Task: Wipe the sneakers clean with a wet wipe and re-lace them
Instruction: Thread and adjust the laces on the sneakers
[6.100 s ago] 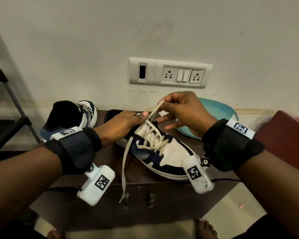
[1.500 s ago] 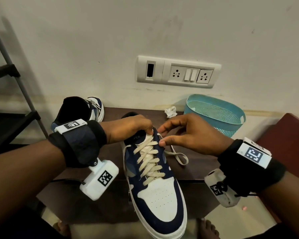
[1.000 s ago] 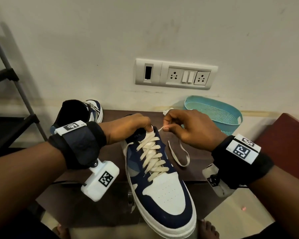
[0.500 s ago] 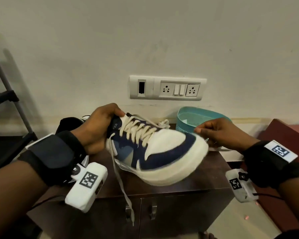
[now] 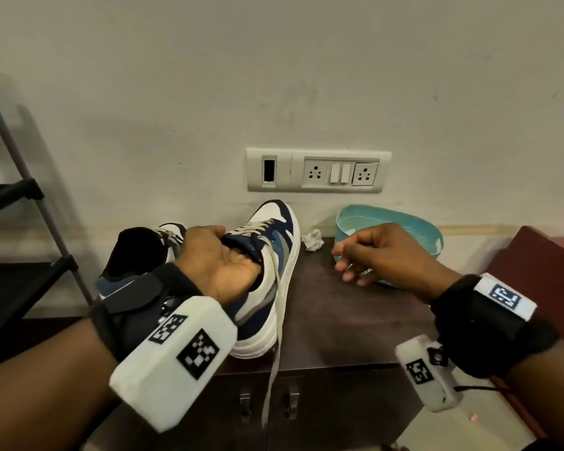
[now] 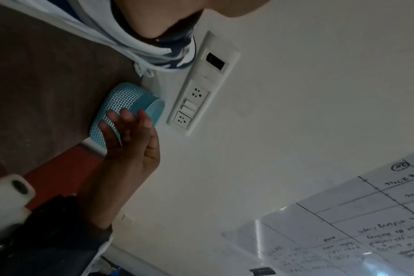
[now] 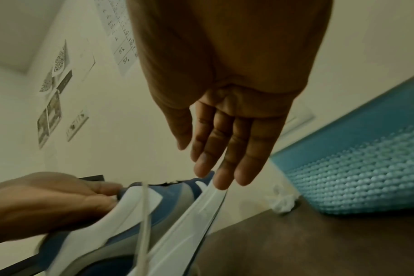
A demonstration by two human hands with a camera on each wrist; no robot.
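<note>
Behind the empty right hand, a teal basket, contents hidden.

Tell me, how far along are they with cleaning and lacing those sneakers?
Well along, it seems. The sneaker in the left hand has laces crossed through its eyelets, though a loose lace end hangs over the cabinet edge, so tying seems left. The right hand is free. A crumpled wipe lies by the teal basket. The second sneaker is mostly hidden, so I cannot judge it.
</note>
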